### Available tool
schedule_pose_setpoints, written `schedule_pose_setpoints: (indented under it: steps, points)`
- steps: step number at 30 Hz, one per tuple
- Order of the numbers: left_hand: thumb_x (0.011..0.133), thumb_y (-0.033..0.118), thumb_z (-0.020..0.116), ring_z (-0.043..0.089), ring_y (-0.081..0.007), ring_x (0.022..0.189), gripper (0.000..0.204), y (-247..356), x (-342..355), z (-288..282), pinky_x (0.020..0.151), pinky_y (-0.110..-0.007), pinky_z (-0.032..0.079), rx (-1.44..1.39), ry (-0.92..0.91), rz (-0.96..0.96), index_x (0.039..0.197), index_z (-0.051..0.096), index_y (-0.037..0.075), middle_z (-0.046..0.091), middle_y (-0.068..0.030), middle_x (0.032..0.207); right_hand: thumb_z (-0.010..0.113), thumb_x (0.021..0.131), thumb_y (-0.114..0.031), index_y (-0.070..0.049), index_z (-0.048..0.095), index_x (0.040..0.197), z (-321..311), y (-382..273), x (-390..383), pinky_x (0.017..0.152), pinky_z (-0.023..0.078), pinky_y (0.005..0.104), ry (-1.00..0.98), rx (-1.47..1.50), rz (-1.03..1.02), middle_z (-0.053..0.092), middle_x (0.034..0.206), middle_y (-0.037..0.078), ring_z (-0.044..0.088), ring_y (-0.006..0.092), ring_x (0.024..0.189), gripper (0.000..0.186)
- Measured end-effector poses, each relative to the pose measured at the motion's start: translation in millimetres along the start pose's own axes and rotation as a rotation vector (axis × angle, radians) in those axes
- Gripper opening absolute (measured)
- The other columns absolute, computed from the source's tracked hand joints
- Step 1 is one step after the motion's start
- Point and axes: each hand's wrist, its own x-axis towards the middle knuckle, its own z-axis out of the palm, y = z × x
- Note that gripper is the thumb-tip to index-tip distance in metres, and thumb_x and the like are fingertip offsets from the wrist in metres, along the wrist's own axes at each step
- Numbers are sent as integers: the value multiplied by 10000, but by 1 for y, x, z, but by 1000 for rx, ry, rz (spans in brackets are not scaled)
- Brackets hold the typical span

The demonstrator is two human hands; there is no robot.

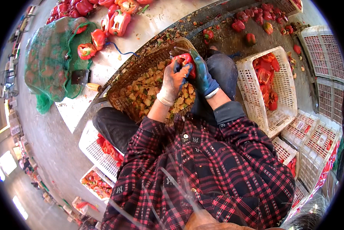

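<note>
I see both hands — left hand (173, 81), right hand (201, 75) — fingers closed around a red pepper (184, 60) above the woven basket (126, 89).

A basket (122, 96) sits on the lap, crate (283, 88) to its right.

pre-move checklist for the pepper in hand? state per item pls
1. Red pepper held by both hands: ok.
2. Left hand gloved, fingers on the pepper: ok.
3. Right hand gloved, wrapped round the pepper's right side: ok.
4. Wicker basket of scraps directly under the pepper: ok.
5. White crate at the right has room: ok.
6. Any tool in either hand: cannot tell.
</note>
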Motion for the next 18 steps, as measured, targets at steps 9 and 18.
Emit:
schedule_pose_setpoints:
  steps: [9, 18]
  points:
    - [911, 85, 589, 651, -211, 820, 166, -23, 2, -20, 704, -287, 508, -22, 42, 57, 1033, 603, -27, 666, -80, 939, 537, 926, -342, -54, 530, 1273, -10, 11, -1, 896, 464, 325, -101, -286, 25, 589, 1175, 83, 575, 199, 1045, 451]
    - [817, 236, 669, 625, -377, 899, 380, -1, -45, -55, 755, -431, 516, 1575, 212, 150, 1144, 599, 55, 592, -183, 1102, 557, 923, -301, -74, 599, 1095, 10, 6, 4, 873, 513, 380, 181, 285, 216, 643, 1017, 82, 623, 229, 969, 288]
